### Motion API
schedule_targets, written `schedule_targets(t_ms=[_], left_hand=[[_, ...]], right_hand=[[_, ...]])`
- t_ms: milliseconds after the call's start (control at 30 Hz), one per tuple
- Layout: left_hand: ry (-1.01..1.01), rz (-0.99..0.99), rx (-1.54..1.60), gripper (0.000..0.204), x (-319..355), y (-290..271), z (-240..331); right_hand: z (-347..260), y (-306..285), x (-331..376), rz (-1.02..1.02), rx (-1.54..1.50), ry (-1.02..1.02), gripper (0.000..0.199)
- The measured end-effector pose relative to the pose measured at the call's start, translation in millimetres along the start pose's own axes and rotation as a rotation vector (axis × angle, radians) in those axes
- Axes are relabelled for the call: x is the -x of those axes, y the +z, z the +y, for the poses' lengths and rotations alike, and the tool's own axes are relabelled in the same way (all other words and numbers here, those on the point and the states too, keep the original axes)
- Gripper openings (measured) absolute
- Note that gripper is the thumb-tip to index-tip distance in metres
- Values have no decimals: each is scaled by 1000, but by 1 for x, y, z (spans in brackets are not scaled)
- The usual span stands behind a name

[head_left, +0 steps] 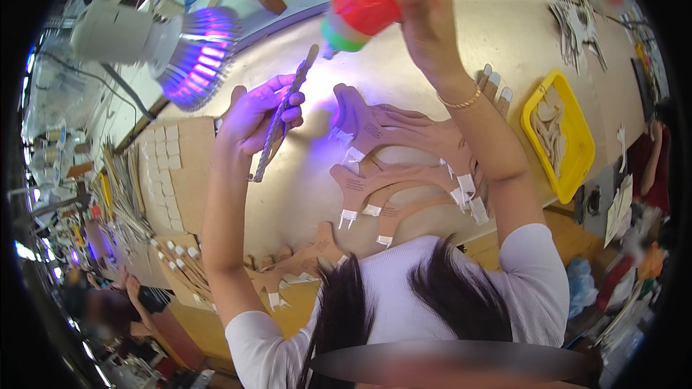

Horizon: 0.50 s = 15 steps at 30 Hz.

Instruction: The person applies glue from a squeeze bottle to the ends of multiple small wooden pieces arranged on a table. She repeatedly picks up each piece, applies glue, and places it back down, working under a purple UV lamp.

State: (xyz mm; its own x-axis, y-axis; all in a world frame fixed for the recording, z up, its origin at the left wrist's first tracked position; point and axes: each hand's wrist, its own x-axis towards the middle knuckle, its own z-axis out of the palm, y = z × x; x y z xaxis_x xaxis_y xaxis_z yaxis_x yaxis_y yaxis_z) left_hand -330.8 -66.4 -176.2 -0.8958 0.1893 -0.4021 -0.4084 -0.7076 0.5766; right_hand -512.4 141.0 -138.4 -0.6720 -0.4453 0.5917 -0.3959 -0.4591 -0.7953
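Observation:
My left hand (254, 121) is raised over the table and grips a long, thin, patterned strip (282, 114) that slants from upper right to lower left. My right hand (425, 18) is lifted high and holds a bottle with a red body and green end (360, 6), tilted toward the strip. Below the hands, several flat tan leather-like cut pieces with white tape tabs (389, 166) lie spread on the beige table (303, 194). A lamp with violet light (194, 54) points down at the work area from the upper left.
A yellow tray (577, 137) with pale cut pieces stands at the right. Cardboard sheets with small squares (169, 166) lie left. More cut shapes sit at the far right corner (577, 25). Another person (115, 302) is at the lower left, and someone's arm (652, 162) at the right edge.

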Motion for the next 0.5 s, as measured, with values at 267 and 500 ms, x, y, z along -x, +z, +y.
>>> schedule_targets(t_ms=[267, 500], left_hand=[[34, -93, 131, 32, 7, -3, 1], [37, 4, 241, 31, 39, -6, -22]], right_hand=[[16, -6, -1, -94, 97, 209, 79], [16, 3, 9, -32, -157, 186, 80]])
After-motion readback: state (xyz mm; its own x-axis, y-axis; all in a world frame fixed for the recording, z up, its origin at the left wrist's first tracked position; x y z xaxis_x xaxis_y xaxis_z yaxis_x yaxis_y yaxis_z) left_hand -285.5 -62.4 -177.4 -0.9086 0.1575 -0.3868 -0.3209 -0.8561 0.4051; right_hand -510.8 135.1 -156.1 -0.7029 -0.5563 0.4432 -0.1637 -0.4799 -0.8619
